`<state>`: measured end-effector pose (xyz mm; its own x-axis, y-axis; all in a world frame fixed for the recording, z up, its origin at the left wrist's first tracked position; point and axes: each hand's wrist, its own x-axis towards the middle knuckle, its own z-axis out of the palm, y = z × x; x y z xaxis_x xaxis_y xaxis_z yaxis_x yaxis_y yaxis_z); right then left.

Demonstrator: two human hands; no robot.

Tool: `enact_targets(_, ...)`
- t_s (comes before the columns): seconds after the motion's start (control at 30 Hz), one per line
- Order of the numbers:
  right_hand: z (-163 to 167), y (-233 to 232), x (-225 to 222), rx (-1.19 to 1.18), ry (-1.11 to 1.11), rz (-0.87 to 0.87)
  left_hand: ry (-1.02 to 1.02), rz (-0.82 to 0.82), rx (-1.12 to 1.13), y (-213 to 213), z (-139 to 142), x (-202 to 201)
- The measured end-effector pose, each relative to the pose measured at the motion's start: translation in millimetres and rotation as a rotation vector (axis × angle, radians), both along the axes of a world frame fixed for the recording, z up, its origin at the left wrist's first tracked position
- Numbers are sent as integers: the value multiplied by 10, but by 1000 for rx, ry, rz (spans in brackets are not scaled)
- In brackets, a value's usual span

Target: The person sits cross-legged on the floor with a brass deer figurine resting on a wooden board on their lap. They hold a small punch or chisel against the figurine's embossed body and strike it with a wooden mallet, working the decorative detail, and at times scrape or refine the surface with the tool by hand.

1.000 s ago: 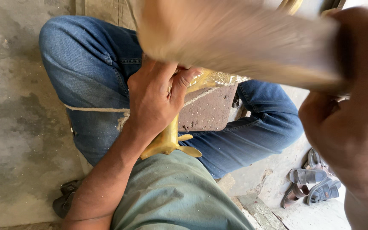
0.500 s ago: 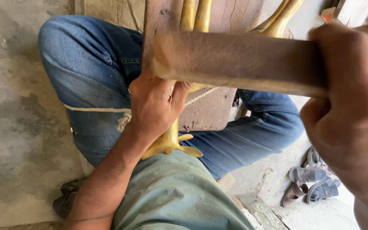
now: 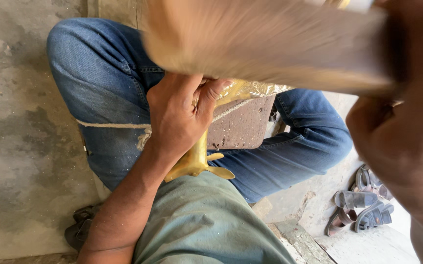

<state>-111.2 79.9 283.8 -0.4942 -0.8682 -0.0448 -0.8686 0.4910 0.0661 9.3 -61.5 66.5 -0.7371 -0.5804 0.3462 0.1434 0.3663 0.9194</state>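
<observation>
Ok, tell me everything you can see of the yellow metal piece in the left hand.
The yellow metal piece looks like cast brass, smooth and golden. A narrow stem ends near the green shirt in a flared foot with small fins. The left hand wraps its middle; the upper end, under clear wrap, rests on a brown block in the lap. The blurred wooden tool hides the top.

The person sits with knees spread in blue jeans [image 3: 104, 83] on a grey concrete floor [image 3: 16, 146]. The left hand [image 3: 182, 115] is wrapped around a yellow metal piece [image 3: 197, 161] with a flared, finned end, pressing it against a dark reddish block [image 3: 241, 124] between the legs. The right hand [image 3: 402, 132], close and blurred, grips a thick wooden handle [image 3: 270, 44] that crosses above the work. Several sandals [image 3: 360, 205] lie well apart on the floor at lower right.
</observation>
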Motion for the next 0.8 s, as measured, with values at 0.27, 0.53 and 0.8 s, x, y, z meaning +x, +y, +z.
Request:
enact_targets(0.27,26,-105,23,73,100,36,-2,-2,2,18,-63,15)
enact_targets(0.53,-34,95,-84,151,236,144,29,15,-80,33,-103,39)
enact_targets(0.8,-46,162,-52,5,34,-2,14,16,5,-17,-68,7)
